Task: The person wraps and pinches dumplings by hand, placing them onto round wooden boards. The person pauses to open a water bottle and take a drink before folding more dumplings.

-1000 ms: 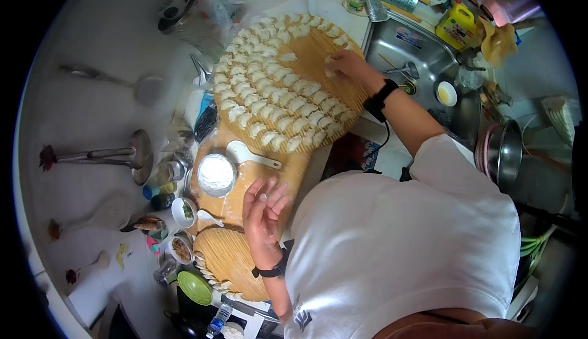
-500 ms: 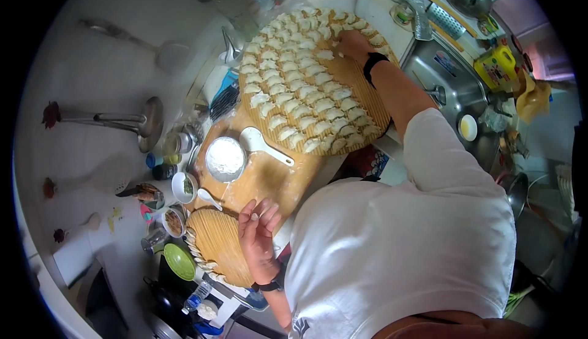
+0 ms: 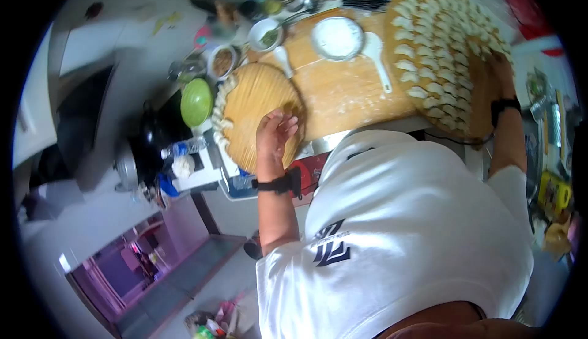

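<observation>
My left hand (image 3: 277, 134) is raised over the right part of a small round ribbed board (image 3: 251, 106), its fingers curled but apart and nothing in them. Folded dumplings (image 3: 224, 115) line that board's left edge. At the upper right, a large round board (image 3: 481, 103) carries rows of dumplings (image 3: 432, 57). My right hand (image 3: 501, 69) is on its right side, close to the dumplings; its fingertips are too dark and small to make out. A floured wooden board (image 3: 343, 94) between them holds a bowl of white flour (image 3: 337, 37) and a white scoop (image 3: 375, 54).
Bowls of green bits (image 3: 265, 34) and brown food (image 3: 222, 61) stand beside a white spoon (image 3: 283, 61). A green bowl (image 3: 196, 102) and a water bottle (image 3: 184, 147) are at the left. A yellow jug (image 3: 554, 195) is at the far right.
The view has swung left, so the boards appear further right and the doorway and floor show at lower left. My left hand now hovers over the small board; my right hand stays at the large board.
</observation>
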Demonstrator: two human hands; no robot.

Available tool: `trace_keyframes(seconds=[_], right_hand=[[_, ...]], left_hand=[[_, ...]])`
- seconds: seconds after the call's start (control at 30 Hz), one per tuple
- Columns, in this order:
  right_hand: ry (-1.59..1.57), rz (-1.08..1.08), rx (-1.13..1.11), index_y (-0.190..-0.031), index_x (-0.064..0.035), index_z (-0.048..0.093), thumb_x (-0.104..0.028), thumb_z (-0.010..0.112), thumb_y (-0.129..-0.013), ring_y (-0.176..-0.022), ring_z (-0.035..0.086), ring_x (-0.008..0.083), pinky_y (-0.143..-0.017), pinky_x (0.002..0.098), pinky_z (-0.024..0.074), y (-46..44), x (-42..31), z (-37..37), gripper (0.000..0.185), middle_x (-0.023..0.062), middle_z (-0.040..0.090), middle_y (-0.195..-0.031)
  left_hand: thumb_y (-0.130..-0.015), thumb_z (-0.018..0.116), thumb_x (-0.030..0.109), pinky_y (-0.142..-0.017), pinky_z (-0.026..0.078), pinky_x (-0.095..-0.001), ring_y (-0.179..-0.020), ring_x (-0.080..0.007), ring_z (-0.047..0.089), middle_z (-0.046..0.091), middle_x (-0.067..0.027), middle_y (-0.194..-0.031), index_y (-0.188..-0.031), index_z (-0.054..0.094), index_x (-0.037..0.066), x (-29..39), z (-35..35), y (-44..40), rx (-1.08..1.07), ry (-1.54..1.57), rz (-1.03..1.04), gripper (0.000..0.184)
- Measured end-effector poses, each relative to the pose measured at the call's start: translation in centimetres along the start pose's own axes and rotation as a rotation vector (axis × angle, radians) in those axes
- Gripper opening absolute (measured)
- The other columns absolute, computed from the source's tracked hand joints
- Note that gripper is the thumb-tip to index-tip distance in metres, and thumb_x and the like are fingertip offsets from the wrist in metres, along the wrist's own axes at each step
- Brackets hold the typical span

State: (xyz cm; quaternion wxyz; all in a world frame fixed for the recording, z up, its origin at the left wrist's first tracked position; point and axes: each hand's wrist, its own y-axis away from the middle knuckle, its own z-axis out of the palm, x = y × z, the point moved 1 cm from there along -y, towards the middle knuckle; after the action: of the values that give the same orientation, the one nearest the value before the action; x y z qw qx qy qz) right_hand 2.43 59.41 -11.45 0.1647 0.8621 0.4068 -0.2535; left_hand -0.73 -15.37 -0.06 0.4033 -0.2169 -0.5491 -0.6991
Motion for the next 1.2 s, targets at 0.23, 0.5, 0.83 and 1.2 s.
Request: trace_keyframes(seconds=[0.23,0.5,0.83,1.2], right_hand=[[-0.269,-0.025,-0.023,-0.121,-0.0047,0.062,-0.032,0.062,-0.092,-0.078,0.058,0.0113,-0.073,0.0248,0.0463,8.2,-8.6,-2.6,0.04,0.0024,0.063,-0.091],[-0.538,-0.021,-0.152,-0.119,-0.0062,0.061,-0.026,0.062,-0.093,-0.074,0.055,0.0084,-0.068,0.0233,0.0456,18.7,-17.5,-2.0,0.033,-0.0006,0.059,-0.087],[-0.631,0.005,-0.254,-0.112,-0.0027,0.062,-0.011,0.056,-0.095,-0.067,0.05,0.0054,-0.062,0.0198,0.0417,26.7,-21.0,-1.4,0.02,-0.002,0.056,-0.079],[-0.653,0.101,-0.183,-0.107,-0.0019,0.064,-0.016,0.063,-0.092,-0.065,0.053,0.0051,-0.06,0.0205,0.0441,29.4,-20.4,-0.5,0.021,-0.002,0.058,-0.076]], left_hand=[[-0.083,0.065,0.017,-0.06,0.054,-0.0325,-0.074,-0.0242,0.067,0.066,-0.0133,-0.085,-0.091,0.059,0.0,0.3,-12.9,-5.9,0.567,-0.273,0.183,0.02],[-0.069,0.077,0.045,-0.082,0.052,-0.0429,-0.096,-0.038,0.066,0.067,-0.0271,-0.102,-0.103,0.061,-0.012,3.9,-15.7,-7.8,1.159,-0.943,0.171,0.068],[-0.071,0.073,0.038,-0.08,0.052,-0.0465,-0.091,-0.0421,0.065,0.067,-0.0286,-0.094,-0.093,0.066,-0.012,4.8,-18.2,-10.6,1.058,-1.012,0.133,0.055],[-0.076,0.077,0.024,-0.064,0.048,-0.0325,-0.065,-0.0172,0.056,0.061,-0.0078,-0.071,-0.086,0.064,-0.001,2.1,-0.8,-10.2,0.227,-0.865,0.774,0.03]])
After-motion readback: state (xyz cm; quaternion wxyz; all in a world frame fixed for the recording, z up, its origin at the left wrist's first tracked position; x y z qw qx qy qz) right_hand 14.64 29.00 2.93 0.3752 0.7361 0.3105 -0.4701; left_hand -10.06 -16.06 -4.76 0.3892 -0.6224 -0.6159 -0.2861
